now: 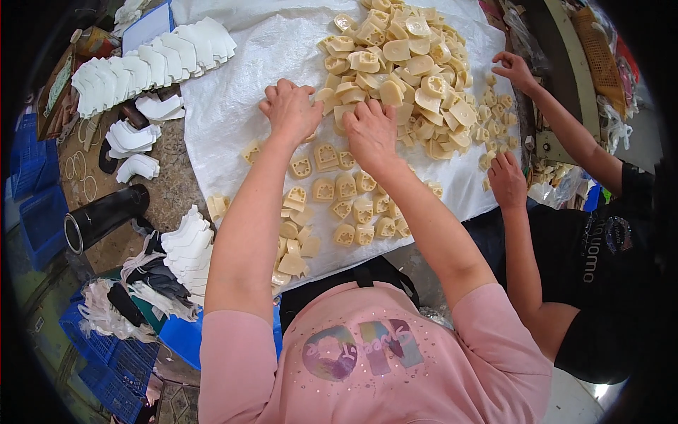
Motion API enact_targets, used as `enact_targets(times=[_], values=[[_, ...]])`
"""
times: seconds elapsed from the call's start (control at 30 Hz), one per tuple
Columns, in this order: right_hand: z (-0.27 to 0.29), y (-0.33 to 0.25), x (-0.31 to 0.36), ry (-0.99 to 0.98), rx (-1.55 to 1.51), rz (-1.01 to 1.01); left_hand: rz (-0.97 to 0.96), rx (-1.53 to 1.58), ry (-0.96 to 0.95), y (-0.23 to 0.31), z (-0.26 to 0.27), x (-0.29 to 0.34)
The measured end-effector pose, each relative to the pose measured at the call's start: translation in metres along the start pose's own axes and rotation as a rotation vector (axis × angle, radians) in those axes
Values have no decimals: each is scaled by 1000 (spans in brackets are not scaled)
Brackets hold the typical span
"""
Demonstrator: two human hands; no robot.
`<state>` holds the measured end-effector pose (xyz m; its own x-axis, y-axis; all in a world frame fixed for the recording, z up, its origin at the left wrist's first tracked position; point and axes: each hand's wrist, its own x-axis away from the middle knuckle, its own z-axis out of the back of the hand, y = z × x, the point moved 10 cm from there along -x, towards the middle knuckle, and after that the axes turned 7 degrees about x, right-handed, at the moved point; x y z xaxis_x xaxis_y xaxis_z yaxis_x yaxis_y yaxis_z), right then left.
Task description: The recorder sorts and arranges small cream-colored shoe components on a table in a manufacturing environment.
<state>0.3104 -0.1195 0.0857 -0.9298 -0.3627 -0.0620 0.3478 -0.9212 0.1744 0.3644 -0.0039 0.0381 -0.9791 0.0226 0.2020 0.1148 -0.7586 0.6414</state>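
A large heap of cream plastic pieces point(424, 63), D-shaped and resembling shoe heels, covers the far middle of a white sheet point(233, 106). At the heap's left edge is my left hand point(291, 112), its fingers bent and apart, with no piece visible in it. My right hand point(371, 138) rests on the heap's near edge, fingers spread over several pieces; what lies under its fingertips is hidden. Nearer me, several hollow-side-up pieces point(346, 186) stand in loose rows between my forearms. More pieces point(291, 261) lie in a small pile beside my left forearm.
Across the right edge of the sheet, another person's hands point(508, 180) reach toward smaller cream pieces point(494, 116). White shaped sheets point(152, 63) stand stacked at the far left. Below them are a black tube point(106, 218) and blue crates point(113, 360).
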Motion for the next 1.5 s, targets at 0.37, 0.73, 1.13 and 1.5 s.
enact_targets(times=[0.37, 0.73, 1.13, 1.5], values=[[-4, 1, -11, -26, -9, 10, -119, 116, 166, 2, 41, 26], [17, 2, 3, 35, -120, 79, -519, -220, 162, 21, 17, 75], [47, 49, 43, 258, -508, -176, -281, -52, 248, -3, 23, 77], [49, -2, 56, 301, -512, 4, -167, -19, 356, -8, 54, 76]])
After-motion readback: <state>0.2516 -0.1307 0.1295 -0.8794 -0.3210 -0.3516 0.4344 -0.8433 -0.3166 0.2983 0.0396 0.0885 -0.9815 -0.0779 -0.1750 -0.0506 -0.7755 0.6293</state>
